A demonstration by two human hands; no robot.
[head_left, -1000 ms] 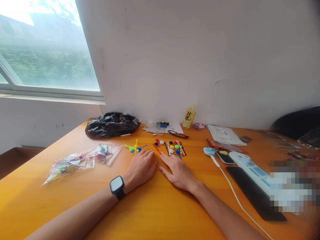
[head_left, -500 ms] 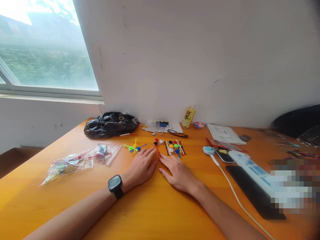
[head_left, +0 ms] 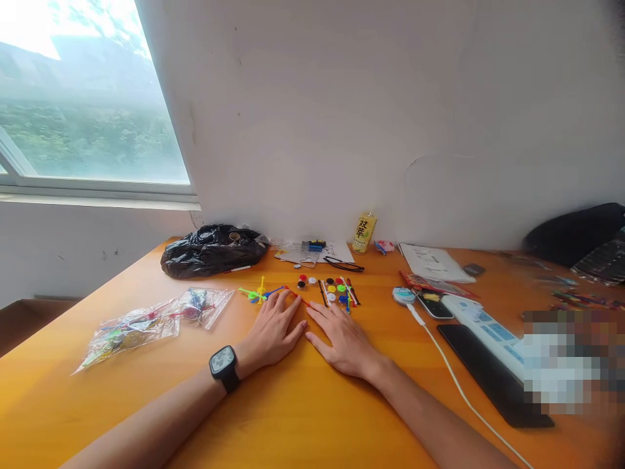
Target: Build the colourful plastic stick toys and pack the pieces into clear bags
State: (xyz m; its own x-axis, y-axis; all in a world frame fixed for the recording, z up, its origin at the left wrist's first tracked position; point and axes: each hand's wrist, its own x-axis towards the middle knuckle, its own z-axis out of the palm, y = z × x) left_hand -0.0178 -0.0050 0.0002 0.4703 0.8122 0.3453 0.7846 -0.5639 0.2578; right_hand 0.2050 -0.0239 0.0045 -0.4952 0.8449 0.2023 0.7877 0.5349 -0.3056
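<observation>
My left hand [head_left: 276,326], with a black watch [head_left: 223,361] on the wrist, lies palm down with its fingers spread. My right hand [head_left: 342,340] lies beside it, fingers stretched forward and apart. At the fingertips of both hands is a thin red plastic stick [head_left: 301,299], lying flat and slanted; neither hand is closed around it. Just beyond my left fingers sits a cluster of yellow, green and blue stick pieces [head_left: 261,291]. Past my right hand are several coloured round discs [head_left: 331,289] and some sticks [head_left: 349,293] in black, white, red and blue.
Clear plastic bags of parts [head_left: 141,324] lie left. A black plastic bag [head_left: 209,251], papers [head_left: 336,252] and a yellow drink carton [head_left: 364,232] stand along the wall. Rightward are a phone [head_left: 434,306], a white power strip [head_left: 488,329], a black pad [head_left: 493,378] and a white cable [head_left: 454,368].
The red stick has swung leftward, its far end now nearer the blue piece of the cluster. My left fingers have spread more. The whole view has shifted slightly.
</observation>
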